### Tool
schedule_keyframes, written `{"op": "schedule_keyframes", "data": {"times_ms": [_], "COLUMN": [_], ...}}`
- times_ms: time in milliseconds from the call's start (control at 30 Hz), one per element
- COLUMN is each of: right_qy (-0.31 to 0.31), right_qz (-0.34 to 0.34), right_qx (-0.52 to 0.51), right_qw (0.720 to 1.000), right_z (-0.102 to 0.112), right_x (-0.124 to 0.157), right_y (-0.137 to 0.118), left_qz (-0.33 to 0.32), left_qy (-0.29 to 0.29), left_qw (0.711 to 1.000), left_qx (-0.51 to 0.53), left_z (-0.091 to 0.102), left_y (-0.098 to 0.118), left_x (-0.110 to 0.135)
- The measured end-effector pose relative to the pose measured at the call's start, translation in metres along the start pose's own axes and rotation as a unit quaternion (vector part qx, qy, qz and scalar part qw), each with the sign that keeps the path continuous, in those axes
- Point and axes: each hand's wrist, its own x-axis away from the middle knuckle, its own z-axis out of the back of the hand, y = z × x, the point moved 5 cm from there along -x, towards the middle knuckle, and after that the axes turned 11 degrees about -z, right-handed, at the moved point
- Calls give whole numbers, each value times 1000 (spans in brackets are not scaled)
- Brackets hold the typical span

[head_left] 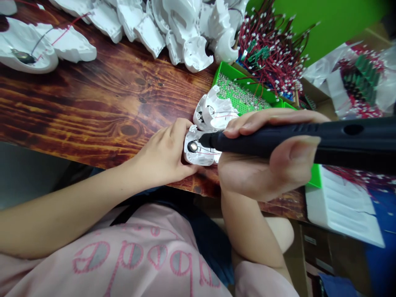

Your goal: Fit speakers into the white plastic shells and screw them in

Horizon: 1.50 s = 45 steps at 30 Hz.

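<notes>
My left hand [163, 154] grips a white plastic shell [199, 156] from its left side, on the wooden table. A round metal disc [192, 147] with a thin red wire sits inside this shell. My right hand [262, 159] holds a thick black pen-shaped tool [293, 142], and its narrow tip is at or very near the disc's right edge. Whether they touch is hidden at this angle. A second white shell [215, 110] with red wire lies just behind, close to my right fingers.
A heap of white shells [176, 29] lies along the far side of the dark wooden table [93, 103]. To the right are a green tray [238, 88] of small pins, a bundle of red wires [272, 53], a white foam tray [343, 206] and a plastic bag [361, 80].
</notes>
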Motion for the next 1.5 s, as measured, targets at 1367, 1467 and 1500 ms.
{"op": "schedule_keyframes", "data": {"times_ms": [1367, 1467, 1500], "right_qy": [-19, -1, 3], "right_qz": [-46, -98, -98], "right_qx": [-56, -64, -68], "right_qw": [997, 993, 993], "right_z": [12, 31, 39], "right_x": [-16, -16, -16], "right_y": [1, -30, -38], "left_qz": [-4, 11, 21], "left_qy": [-24, -31, -27], "left_qw": [1000, 999, 999], "left_qx": [-18, -18, -22], "left_z": [0, -2, -2], "left_y": [2, -1, -2], "left_x": [0, 1, 1]}}
